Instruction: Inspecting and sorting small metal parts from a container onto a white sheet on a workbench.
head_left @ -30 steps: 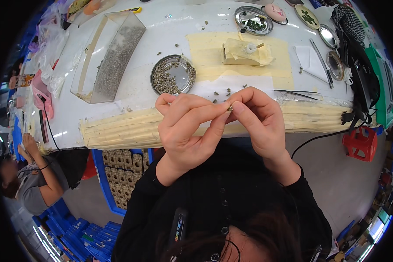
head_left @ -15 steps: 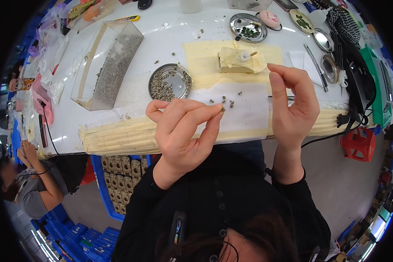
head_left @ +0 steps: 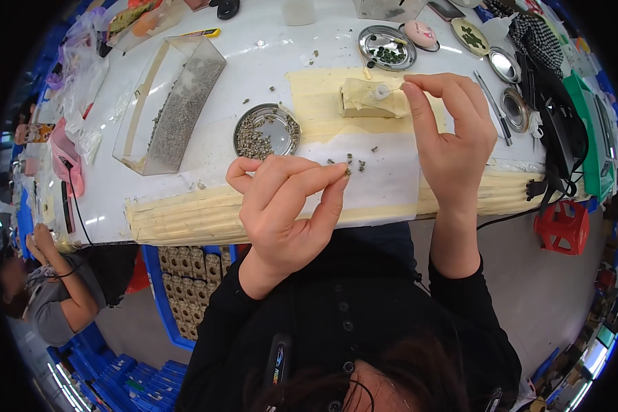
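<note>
My left hand (head_left: 285, 209) pinches a tiny metal part (head_left: 347, 172) between thumb and forefinger, above a white sheet of paper (head_left: 384, 189). Several similar loose parts (head_left: 361, 165) lie on that paper, just past the fingertips. To the right, my right hand (head_left: 456, 141) has its thumb and forefinger closed on the end of a thin stick (head_left: 395, 88). The stick's other end reaches into a small white cup (head_left: 382, 90) on a block wrapped in yellowish tape (head_left: 364, 108). A round metal dish (head_left: 279, 141) holding many small metal parts sits beyond my left hand.
A clear box of grey parts (head_left: 185, 103) stands at the left. Farther back are a metal dish with dark green pieces (head_left: 399, 60) and a pink rounded object (head_left: 420, 33). Tweezers (head_left: 494, 110) lie at the right. Another person's arm (head_left: 72, 292) shows at the far left.
My right hand has moved forward and slightly left, and its fingers have taken hold of the stick at the white cup. My left hand has barely moved and keeps its pinch.
</note>
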`<state>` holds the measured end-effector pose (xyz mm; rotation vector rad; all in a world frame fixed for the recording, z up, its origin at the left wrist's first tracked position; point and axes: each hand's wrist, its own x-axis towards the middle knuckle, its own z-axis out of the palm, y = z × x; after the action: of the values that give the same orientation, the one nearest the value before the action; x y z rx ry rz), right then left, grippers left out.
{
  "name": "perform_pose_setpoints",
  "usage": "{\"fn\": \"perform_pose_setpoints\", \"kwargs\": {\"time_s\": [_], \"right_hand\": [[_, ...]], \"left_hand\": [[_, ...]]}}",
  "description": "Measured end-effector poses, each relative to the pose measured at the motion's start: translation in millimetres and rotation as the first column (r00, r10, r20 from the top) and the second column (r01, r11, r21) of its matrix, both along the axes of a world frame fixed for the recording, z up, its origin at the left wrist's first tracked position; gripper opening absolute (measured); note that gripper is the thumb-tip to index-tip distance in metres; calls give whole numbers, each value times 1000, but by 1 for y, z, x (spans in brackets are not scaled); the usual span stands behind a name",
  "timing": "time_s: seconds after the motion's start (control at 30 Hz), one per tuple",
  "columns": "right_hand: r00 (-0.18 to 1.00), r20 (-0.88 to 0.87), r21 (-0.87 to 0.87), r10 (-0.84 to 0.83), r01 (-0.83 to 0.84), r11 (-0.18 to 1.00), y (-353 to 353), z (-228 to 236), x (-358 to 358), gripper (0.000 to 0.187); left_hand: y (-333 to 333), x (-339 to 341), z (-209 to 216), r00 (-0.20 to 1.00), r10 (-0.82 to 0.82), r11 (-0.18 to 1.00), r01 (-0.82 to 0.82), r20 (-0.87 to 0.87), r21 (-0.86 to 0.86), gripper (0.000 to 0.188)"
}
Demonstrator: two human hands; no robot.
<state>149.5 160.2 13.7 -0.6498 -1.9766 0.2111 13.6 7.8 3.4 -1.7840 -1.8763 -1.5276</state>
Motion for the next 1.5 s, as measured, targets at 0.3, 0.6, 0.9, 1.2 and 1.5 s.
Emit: {"fn": "perform_pose_setpoints", "kwargs": {"time_s": [0.3, 0.6, 0.9, 1.2, 1.5], "right_hand": [[842, -402, -444, 359, -522, 728, -45, 6, 16, 17], [722, -567, -494, 397, -684, 537, -57, -2, 9, 18], [739, -522, -484, 425, -667, 566, -57, -5, 10, 17], [699, -605, -466, 382, -699, 543, -59, -7, 8, 16], [719, -564, -467, 405, -683, 561, -58, -8, 9, 16]], "left_hand": [[-1, 2, 4, 1000, -25, 999, 24, -11, -32, 22], [-3, 5, 5, 995, -18, 999, 14, -98, -40, 23], [-4, 6, 7, 994, -20, 999, 15, -106, -45, 24], [-4, 6, 6, 994, -15, 999, 10, -106, -46, 23], [-4, 7, 6, 995, -15, 998, 9, -96, -60, 24]]}}
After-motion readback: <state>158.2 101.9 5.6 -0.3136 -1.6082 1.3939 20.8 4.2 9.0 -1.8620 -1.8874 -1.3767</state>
